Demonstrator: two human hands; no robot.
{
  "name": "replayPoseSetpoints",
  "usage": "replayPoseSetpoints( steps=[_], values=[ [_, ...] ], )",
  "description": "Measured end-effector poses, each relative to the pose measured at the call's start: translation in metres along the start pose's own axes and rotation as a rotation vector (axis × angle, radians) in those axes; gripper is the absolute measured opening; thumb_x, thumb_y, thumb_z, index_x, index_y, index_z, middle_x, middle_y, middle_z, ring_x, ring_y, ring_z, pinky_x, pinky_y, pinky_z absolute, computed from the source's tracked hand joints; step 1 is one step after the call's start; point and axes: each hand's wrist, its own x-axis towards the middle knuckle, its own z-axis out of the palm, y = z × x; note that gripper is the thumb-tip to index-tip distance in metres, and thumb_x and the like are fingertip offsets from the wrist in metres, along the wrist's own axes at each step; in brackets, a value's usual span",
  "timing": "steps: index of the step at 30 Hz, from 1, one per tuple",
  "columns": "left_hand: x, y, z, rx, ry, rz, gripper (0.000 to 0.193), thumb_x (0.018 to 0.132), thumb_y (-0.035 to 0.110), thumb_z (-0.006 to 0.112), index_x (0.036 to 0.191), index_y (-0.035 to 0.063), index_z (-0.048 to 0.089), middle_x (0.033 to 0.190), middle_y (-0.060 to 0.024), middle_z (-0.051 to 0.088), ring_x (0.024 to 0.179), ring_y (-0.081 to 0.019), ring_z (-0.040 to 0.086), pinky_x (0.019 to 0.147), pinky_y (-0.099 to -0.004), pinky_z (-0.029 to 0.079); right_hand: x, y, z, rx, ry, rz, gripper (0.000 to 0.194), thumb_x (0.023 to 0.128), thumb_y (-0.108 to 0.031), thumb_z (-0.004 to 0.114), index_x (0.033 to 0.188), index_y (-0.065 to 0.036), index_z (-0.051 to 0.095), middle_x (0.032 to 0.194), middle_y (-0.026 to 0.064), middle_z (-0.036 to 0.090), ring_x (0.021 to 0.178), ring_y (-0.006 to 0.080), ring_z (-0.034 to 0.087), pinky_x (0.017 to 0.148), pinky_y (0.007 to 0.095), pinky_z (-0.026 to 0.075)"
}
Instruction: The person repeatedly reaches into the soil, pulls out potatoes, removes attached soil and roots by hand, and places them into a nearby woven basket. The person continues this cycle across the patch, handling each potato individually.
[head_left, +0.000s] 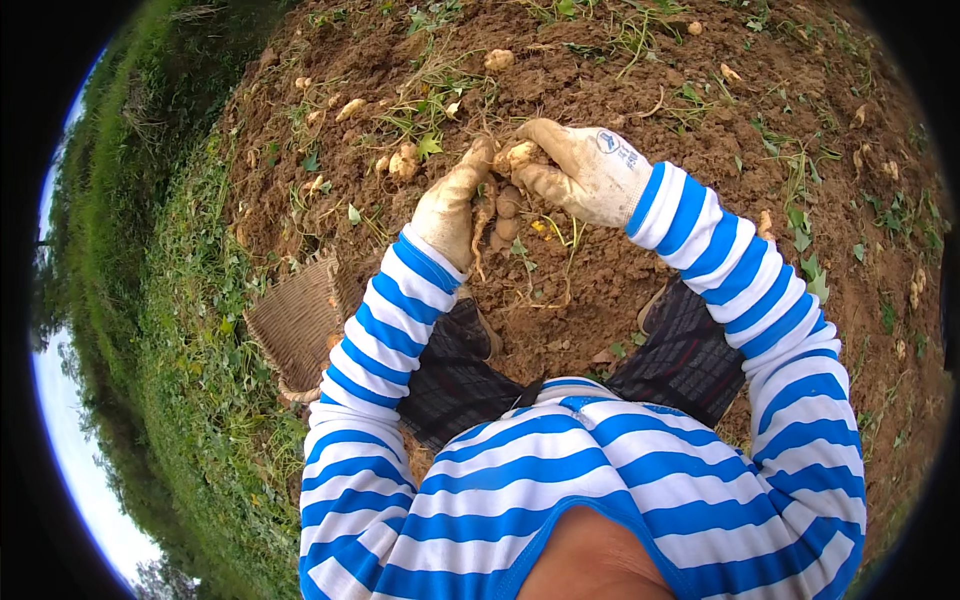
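Note:
Both hands wear soiled pale knit work gloves and meet in front of me over loose brown soil. My right hand (585, 165) grips a pale yellowish tuber (523, 155), probably a sweet potato, between thumb and fingers; the glove's back bears a printed mark. My left hand (452, 206) is closed at the stem end of the same root cluster, its fingertips close to the right hand's. A thin, crooked root (482, 225) hangs beside the left palm. Several rounded brown tubers (508, 214) show just below the hands; whether they hang or rest on soil is unclear.
A woven basket (296, 319) lies tilted by my left forearm. Pale tubers (405, 160) and cut vines (427, 112) are scattered over the soil (600, 277). My feet and knees flank the work spot. Dense green growth (187, 300) borders the left side.

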Motion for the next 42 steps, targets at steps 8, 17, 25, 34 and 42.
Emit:
replayPoseSetpoints(
  steps=[8,17,25,34,42],
  values=[
    [0.017,0.002,0.005,0.129,0.014,0.369,0.028,0.091,0.022,0.064,0.111,0.0030,0.061,0.074,-0.0066,0.065,0.061,-0.0158,0.061,0.052,-0.0253,0.047,0.012,0.001,0.022,1.052,0.286,0.514,0.029,0.099,-0.032,0.046,0.103,-0.006,0.058,0.076,-0.0013,0.057,0.055,0.0070,0.052,0.046,0.0193,0.043],
    [0.040,0.005,0.002,0.167,-0.128,0.367,0.039,0.087,0.022,0.068,0.118,0.0002,0.059,0.087,-0.0035,0.064,0.069,-0.0100,0.058,0.058,-0.0233,0.048,0.029,0.016,0.015,0.772,0.359,0.596,0.036,0.098,-0.034,0.047,0.107,-0.002,0.060,0.086,0.0072,0.063,0.055,0.0102,0.056,0.044,0.0214,0.045],
    [0.047,0.012,0.003,0.315,-0.026,0.340,0.041,0.089,0.030,0.063,0.115,-0.0013,0.061,0.076,-0.0022,0.061,0.063,-0.0097,0.056,0.055,-0.0229,0.046,0.026,0.026,0.002,0.473,0.085,0.361,0.065,0.082,-0.059,0.064,0.113,-0.002,0.061,0.078,0.0062,0.063,0.063,0.0114,0.061,0.053,0.0246,0.051],
    [0.064,-0.001,-0.004,0.013,0.212,-0.008,0.050,0.089,0.048,0.060,0.111,0.0038,0.056,0.072,-0.0055,0.060,0.050,-0.0135,0.053,0.041,-0.0254,0.041,0.027,0.039,0.020,-0.164,0.264,-0.121,0.050,0.080,-0.035,0.072,0.120,-0.008,0.058,0.103,0.0145,0.064,0.098,0.0311,0.063,0.080,0.0398,0.053],
    [0.041,-0.003,-0.005,0.173,0.013,0.321,0.034,0.093,0.033,0.061,0.110,0.0038,0.062,0.075,-0.0013,0.062,0.056,-0.0080,0.054,0.049,-0.0219,0.045,0.026,0.029,0.016,-0.040,0.132,0.181,0.067,0.083,-0.060,0.061,0.109,0.001,0.054,0.091,0.0169,0.066,0.072,0.0267,0.067,0.063,0.0337,0.053]
  ],
)
